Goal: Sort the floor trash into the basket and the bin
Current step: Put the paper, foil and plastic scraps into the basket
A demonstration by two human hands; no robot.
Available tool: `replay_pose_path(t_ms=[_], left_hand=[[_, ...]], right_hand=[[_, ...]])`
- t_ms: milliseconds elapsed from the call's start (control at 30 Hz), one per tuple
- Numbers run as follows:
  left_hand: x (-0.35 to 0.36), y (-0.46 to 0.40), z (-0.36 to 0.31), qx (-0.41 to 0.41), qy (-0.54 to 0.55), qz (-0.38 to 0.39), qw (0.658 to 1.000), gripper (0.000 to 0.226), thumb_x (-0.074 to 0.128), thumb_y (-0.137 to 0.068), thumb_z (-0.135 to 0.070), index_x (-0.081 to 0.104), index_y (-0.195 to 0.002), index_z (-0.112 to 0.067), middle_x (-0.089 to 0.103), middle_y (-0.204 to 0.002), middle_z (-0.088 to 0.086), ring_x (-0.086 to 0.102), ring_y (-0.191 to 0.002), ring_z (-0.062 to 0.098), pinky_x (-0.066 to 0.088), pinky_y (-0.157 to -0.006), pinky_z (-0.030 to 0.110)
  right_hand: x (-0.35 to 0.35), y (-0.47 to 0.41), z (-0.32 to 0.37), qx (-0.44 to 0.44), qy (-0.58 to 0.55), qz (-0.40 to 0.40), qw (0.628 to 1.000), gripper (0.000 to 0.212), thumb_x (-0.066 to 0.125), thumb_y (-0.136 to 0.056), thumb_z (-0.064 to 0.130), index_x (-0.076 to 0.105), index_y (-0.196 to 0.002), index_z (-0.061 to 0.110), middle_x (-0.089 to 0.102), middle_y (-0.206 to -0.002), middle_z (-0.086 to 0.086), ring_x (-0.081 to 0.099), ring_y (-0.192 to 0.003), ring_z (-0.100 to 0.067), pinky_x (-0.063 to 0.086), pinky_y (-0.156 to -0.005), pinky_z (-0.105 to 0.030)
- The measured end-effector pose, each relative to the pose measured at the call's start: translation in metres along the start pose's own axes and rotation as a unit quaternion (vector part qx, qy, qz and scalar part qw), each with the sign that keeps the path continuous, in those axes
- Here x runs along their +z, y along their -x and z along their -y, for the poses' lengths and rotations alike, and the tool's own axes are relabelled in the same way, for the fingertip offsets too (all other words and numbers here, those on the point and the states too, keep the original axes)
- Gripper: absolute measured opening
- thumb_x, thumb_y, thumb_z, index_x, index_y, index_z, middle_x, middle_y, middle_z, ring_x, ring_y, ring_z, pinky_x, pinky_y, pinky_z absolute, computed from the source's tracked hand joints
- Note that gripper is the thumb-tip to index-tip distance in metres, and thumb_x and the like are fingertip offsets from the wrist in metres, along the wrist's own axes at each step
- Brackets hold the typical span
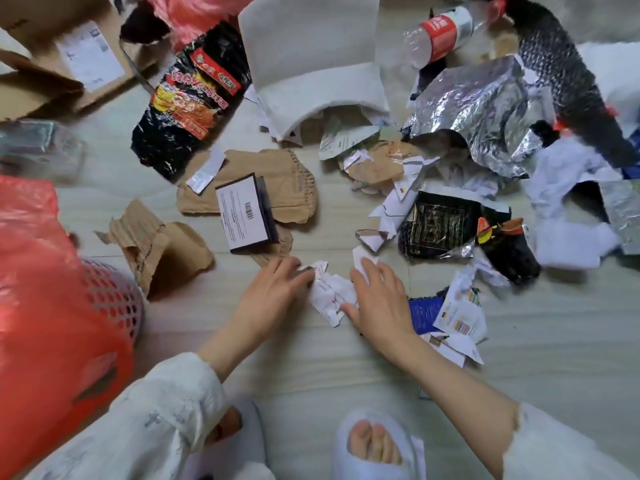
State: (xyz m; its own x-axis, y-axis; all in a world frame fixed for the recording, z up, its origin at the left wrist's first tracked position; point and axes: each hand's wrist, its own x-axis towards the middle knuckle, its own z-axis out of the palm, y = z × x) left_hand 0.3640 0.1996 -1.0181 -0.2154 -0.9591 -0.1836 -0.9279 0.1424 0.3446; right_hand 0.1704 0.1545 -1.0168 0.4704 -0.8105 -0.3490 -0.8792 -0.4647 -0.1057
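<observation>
both arms reach down to the crumpled paper (329,296): left hand (273,292) touches its left edge, right hand (377,299) presses its right side, fingers spread.

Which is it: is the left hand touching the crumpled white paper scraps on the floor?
Touching. The head view shows the left hand with fingertips on the crumpled white paper scraps.

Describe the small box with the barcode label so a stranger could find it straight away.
Start at the lavender perforated basket with the red bag at the left edge, then go right past the torn brown cardboard toward the middle of the floor. The small dark box lies there on crumpled brown paper, just beyond the left hand. It alone has a flat white label with a barcode.
</observation>
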Motion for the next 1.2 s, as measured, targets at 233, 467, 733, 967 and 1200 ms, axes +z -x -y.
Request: replay_pose_path(t_ms=[233, 467, 733, 967, 1200], left_hand=[[-0.007, 0.015, 0.0, -0.112, 0.07, 0.055, 0.99, 0.042, 0.058, -0.08, -0.003, 0.055, -0.119, -0.019, 0.046, -0.099, 0.008, 0.047, -0.094, 0.027, 0.04, -0.063, 0.034], [-0.001, 0.012, -0.006, -0.249, 0.214, 0.022, 0.944, 0.047, 0.065, -0.079, -0.007, 0.052, -0.124, -0.008, 0.052, -0.117, 0.012, 0.05, -0.109, 0.03, 0.038, -0.088, 0.031], [0.004, -0.002, -0.029, -0.285, 0.285, 0.05, 0.914, 0.037, 0.073, -0.075, -0.023, 0.062, -0.109, -0.011, 0.059, -0.105, 0.008, 0.054, -0.102, 0.023, 0.033, -0.077, 0.022], [0.005, -0.002, -0.042, -0.29, 0.212, 0.072, 0.93, 0.012, 0.058, -0.081, -0.013, 0.057, -0.091, -0.008, 0.061, -0.097, 0.013, 0.055, -0.093, 0.033, 0.04, -0.069, 0.036], [0.003, 0.005, -0.03, -0.299, 0.207, 0.076, 0.928, 0.012, 0.052, -0.086, -0.011, 0.05, -0.074, -0.01, 0.059, -0.092, 0.018, 0.054, -0.088, 0.036, 0.033, -0.064, 0.034]], right_hand=[[0.001, -0.003, 0.012, -0.027, -0.111, -0.007, 0.993, 0.034, 0.079, -0.052, -0.009, 0.06, -0.078, 0.001, 0.057, -0.115, -0.023, 0.059, -0.096, -0.04, 0.055, -0.061, -0.04], [-0.007, -0.007, 0.011, -0.02, -0.147, 0.009, 0.989, 0.007, 0.055, -0.085, -0.002, 0.052, -0.092, 0.001, -0.001, -0.157, -0.014, 0.003, -0.145, -0.028, 0.04, -0.099, -0.035], [-0.006, 0.001, 0.015, 0.016, -0.196, 0.029, 0.98, 0.011, 0.054, -0.091, 0.01, 0.058, -0.097, 0.003, 0.013, -0.155, -0.01, 0.028, -0.139, -0.025, 0.044, -0.092, -0.036], [-0.003, 0.005, 0.012, 0.003, -0.216, -0.012, 0.976, 0.009, 0.058, -0.083, -0.002, 0.063, -0.091, -0.003, 0.042, -0.14, -0.022, 0.051, -0.121, -0.036, 0.049, -0.082, -0.039], [-0.006, 0.023, -0.022, 0.001, -0.157, -0.094, 0.983, 0.033, 0.063, -0.077, -0.01, 0.06, -0.108, -0.001, 0.059, -0.123, -0.024, 0.054, -0.119, -0.038, 0.039, -0.097, -0.045]])
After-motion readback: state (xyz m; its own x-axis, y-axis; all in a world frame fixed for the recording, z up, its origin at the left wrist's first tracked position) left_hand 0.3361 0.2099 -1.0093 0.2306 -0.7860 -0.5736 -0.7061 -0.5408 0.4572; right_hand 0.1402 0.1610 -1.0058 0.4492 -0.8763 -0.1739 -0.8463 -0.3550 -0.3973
